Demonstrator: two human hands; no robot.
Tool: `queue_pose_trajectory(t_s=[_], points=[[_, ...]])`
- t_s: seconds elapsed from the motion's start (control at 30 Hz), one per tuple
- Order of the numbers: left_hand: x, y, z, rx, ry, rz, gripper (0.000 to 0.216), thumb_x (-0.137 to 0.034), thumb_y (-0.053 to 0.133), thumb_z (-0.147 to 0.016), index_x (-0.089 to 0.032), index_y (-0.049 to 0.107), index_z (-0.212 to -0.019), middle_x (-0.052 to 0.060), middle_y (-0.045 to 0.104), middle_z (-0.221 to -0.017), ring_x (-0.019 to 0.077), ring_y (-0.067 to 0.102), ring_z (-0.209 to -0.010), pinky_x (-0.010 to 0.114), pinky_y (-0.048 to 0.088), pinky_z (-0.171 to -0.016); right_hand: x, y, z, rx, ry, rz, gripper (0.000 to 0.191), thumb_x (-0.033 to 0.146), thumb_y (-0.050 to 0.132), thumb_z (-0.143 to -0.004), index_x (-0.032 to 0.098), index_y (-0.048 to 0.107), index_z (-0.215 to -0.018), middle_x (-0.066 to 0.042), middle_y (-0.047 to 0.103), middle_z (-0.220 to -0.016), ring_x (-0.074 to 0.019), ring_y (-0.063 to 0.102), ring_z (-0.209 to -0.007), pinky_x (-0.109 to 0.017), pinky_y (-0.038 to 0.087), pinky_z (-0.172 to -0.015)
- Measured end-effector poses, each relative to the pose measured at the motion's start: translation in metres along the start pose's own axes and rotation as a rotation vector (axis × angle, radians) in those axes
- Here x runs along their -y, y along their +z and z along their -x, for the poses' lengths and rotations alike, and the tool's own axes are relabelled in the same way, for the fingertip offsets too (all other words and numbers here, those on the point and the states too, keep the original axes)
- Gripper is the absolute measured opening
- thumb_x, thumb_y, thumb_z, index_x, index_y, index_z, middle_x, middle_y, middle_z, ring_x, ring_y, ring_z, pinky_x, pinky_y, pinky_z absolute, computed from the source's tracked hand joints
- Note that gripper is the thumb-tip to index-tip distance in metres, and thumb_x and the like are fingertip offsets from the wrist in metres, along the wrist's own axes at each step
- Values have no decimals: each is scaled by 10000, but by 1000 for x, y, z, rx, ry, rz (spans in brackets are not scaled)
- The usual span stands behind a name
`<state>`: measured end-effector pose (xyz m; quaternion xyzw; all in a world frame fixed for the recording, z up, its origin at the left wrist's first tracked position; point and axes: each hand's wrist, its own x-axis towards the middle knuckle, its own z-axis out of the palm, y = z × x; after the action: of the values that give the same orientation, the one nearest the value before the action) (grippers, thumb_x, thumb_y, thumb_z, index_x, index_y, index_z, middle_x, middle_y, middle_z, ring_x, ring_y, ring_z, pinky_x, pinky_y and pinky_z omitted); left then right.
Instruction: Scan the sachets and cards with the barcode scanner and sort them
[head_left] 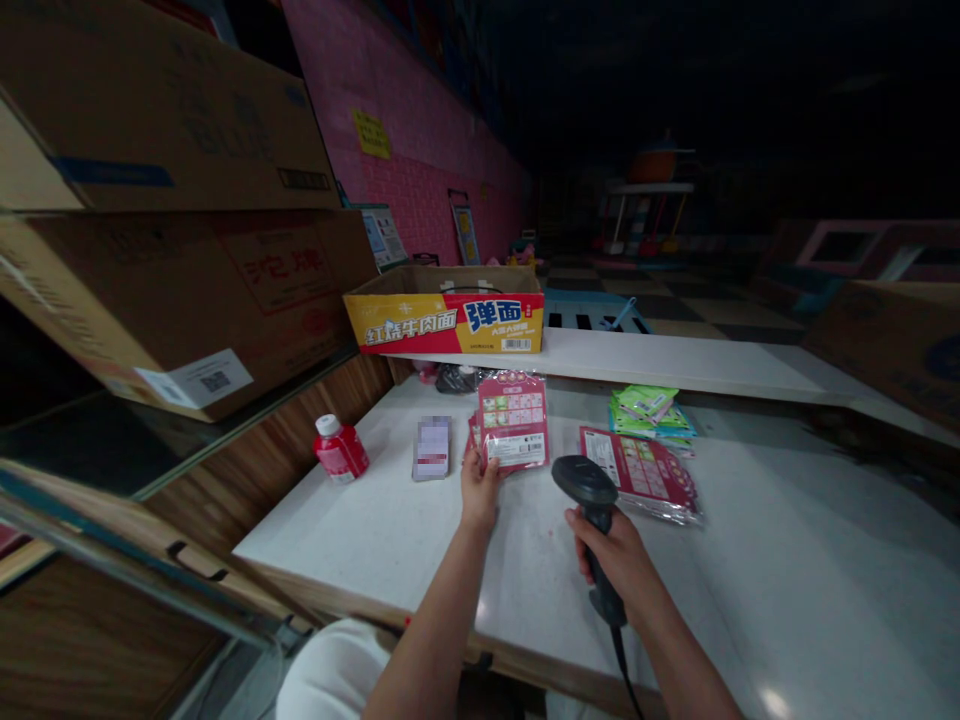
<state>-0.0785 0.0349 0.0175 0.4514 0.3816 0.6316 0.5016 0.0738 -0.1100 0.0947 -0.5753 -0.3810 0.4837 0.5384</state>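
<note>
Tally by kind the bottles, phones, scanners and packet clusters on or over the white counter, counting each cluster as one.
Bottles: 1 (red bottle)
Phones: 1 (phone)
Scanners: 1 (black scanner, in the right hand)
Packet clusters: 3 (red packets at the left hand, flat-lying red packets, green-topped packets)
Total: 6

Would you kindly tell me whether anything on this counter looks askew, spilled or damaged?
I see no clear spill or damage. Mildly untidy: the green packets are piled at differing angles, and the red packets lying just in front are fanned out, edges uneven.
</note>
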Motion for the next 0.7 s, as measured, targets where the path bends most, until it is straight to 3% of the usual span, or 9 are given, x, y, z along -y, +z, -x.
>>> queue_pose_trajectory(t_s=[0.17, 0.37, 0.53, 0.7], points=[[3, -1, -2, 13, 14, 120, 593, -505, 726, -701, -148, 553, -1141, 143, 655, -1145, 281, 653, -1026, 411, 562, -846, -3, -2, -1, 4, 21, -16, 369, 515, 678, -717, 196, 510, -795, 80, 514, -460, -98, 465, -343, -198, 350, -323], [0, -1, -3, -53, -34, 183, 544, -430, 795, -649, -180, 579, -1082, 96, 692, -1059, 239, 682, -906, 367, 580, -762, -5, -13, 9, 4, 64, -31, 409, 540, 693, -692, 196, 525, -835, 65, 543, -495, -110, 496, -370, -208, 369, -337], [-14, 4, 1, -90, -14, 157, 536, -375, 831, -605, -167, 589, -1035, 80, 705, -1013, 211, 684, -865, 350, 566, -772, 4, -35, 23, -55, 74, -83, 451, 567, 732, -651, 189, 551, -815, 54, 545, -491, -109, 488, -377, -216, 376, -353], [-36, 28, -1, 1, 59, 85, 500, -354, 832, -599, -157, 622, -1008, 59, 719, -964, 179, 680, -836, 333, 540, -821, 20, -65, 38, -184, 47, -185, 458, 549, 784, -617, 178, 585, -797, 50, 540, -504, -100, 472, -390, -221, 382, -371]])
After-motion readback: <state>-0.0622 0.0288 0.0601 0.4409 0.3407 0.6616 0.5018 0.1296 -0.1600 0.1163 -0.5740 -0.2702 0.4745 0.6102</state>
